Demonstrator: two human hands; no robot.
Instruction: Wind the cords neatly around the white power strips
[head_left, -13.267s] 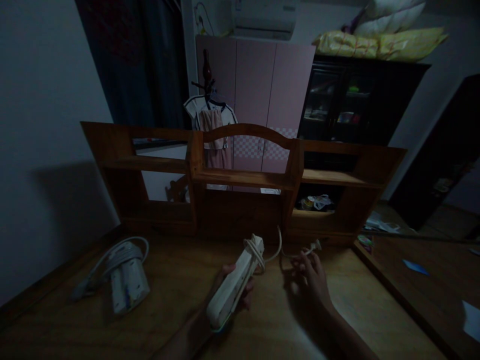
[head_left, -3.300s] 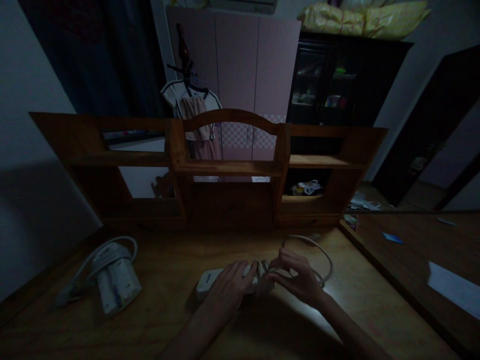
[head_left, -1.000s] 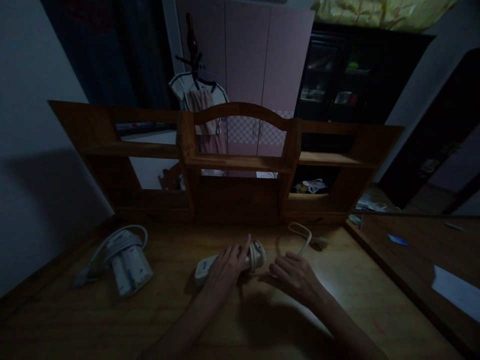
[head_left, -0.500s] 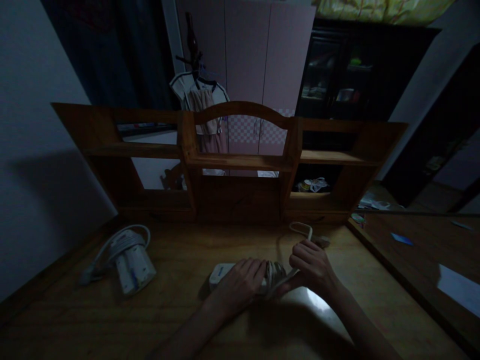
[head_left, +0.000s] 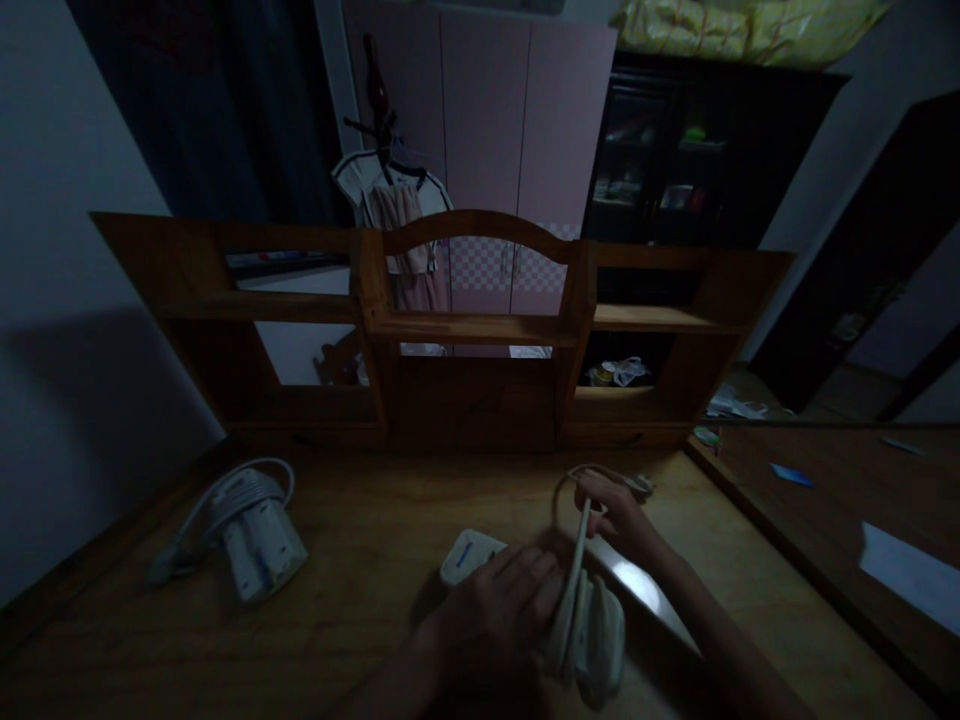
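A white power strip (head_left: 600,630) lies on the wooden desk (head_left: 360,560) in front of me, with its white cord (head_left: 571,585) wound around it. My left hand (head_left: 495,615) is closed over the strip and holds it down. My right hand (head_left: 611,508) is a little farther back and pinches the loose part of the cord, pulling it taut up from the strip. The cord's plug end (head_left: 637,485) rests on the desk just behind that hand.
A second white power strip (head_left: 259,545), wrapped in its own cord, lies at the desk's left. A wooden shelf unit (head_left: 465,330) stands along the back edge. Papers (head_left: 904,575) lie on a dark surface to the right. A pink wardrobe (head_left: 495,130) stands behind.
The power strip has come nearer to me and turned end-on. My right hand has carried the cord back over the strip, and more cord is wound on than at first.
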